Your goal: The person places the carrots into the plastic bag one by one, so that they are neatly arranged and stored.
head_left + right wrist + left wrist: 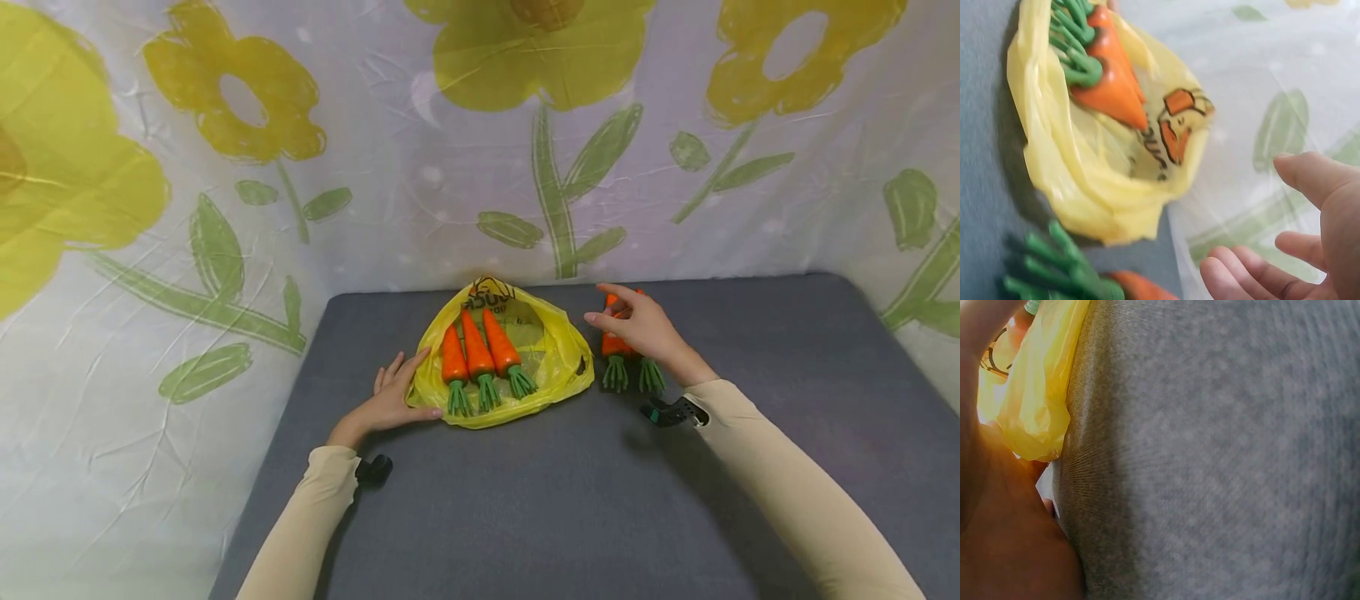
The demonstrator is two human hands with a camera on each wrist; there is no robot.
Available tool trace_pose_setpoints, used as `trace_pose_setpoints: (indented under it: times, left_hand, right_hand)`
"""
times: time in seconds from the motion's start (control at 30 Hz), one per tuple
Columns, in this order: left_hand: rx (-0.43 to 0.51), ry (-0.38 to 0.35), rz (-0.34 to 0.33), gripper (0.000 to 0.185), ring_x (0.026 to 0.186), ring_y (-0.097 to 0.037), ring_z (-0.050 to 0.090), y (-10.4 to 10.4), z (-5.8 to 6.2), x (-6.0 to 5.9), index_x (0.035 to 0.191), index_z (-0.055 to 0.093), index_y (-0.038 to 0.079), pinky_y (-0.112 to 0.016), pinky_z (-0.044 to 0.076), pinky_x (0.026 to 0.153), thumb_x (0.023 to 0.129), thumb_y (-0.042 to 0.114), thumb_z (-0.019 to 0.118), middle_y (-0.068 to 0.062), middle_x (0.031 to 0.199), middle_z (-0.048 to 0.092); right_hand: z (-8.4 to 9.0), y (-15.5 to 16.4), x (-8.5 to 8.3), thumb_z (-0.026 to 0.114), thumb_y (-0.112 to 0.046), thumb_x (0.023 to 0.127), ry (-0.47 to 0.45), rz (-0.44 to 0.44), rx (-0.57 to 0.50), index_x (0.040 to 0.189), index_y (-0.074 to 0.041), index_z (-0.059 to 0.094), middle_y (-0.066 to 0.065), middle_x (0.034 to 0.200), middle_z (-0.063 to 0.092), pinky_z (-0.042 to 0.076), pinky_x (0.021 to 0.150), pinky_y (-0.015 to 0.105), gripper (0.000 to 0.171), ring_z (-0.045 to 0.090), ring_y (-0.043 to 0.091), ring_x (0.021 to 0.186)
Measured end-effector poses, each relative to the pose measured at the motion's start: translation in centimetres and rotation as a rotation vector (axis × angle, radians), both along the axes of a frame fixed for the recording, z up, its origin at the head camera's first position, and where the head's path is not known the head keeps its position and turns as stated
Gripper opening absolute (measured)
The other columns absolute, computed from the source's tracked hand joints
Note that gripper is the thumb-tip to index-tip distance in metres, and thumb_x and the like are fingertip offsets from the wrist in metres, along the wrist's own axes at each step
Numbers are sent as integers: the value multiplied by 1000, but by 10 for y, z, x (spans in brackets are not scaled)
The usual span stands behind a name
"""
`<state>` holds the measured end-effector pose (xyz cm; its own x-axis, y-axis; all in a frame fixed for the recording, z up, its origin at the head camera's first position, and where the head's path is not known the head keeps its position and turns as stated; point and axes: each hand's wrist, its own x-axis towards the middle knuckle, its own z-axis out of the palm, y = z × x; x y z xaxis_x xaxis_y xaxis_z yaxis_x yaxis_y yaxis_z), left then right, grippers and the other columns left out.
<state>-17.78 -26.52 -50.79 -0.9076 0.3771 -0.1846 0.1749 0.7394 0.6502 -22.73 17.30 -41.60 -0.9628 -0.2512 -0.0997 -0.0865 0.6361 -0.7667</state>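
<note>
Yellow plastic, the bag [501,358], lies flat on the grey surface [570,500] in front of you, near the back edge, with three orange toy carrots [480,358] resting side by side on it, green tops pointing toward you. Your left hand [390,398] lies at the bag's left edge, fingers straight and relaxed, thumb stretched along the bag's near rim and touching the plastic; it grips nothing. In the left wrist view the bag's crumpled edge [1035,406] sits right against your palm.

Your right hand [637,327] is just to the right of the bag, hovering over two more carrots [621,354] that lie on the surface beside it. Its fingers are loosely spread and slightly bent, pointing left toward the bag, and they hold nothing. In the right wrist view the fingers [1254,275] are parted above a carrot [1116,284] without closing on it.
</note>
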Motion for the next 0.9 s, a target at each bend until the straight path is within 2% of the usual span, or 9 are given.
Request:
trace_pose_setpoints:
  times: [0.2,0.4,0.53,0.73,0.9]
  left_hand:
    - [-3,-1,0,107,155,-39,-10,-1,-2,-1,161,8,30,-66,-13,117,81,50,77,-12,168,11]
    - [-12,-2,1,108,155,-37,-11,-1,-3,-2,161,8,31,-65,-13,118,80,50,78,-9,168,11]
    - [-14,-8,1,108,155,-36,-11,-1,-4,-2,161,7,32,-64,-14,118,81,50,78,-7,169,10]
    - [-3,-2,2,108,155,-38,-11,-1,-3,-2,161,8,31,-65,-14,117,81,48,78,-11,168,11]
    - [-11,-6,2,107,155,-36,-11,-1,-3,-2,160,7,33,-64,-14,118,81,49,77,-8,168,10]
  right_hand:
    - [1,25,3,59,-54,94,-9,-58,-23,156,-21,31,18,119,59,56,86,51,76,67,37,98]
    - [-1,45,6,58,-58,93,-19,-93,5,157,-19,29,22,128,56,55,89,51,80,65,37,104]
    - [-5,55,7,56,-59,94,-13,-116,19,158,-18,28,23,126,58,53,91,52,81,68,37,99]
    - [-17,68,8,54,-61,94,-28,-129,35,158,-15,26,26,128,57,52,93,54,83,68,40,102]
    - [-25,76,10,53,-61,94,-31,-130,51,158,-12,27,27,125,60,53,92,54,84,68,39,102]
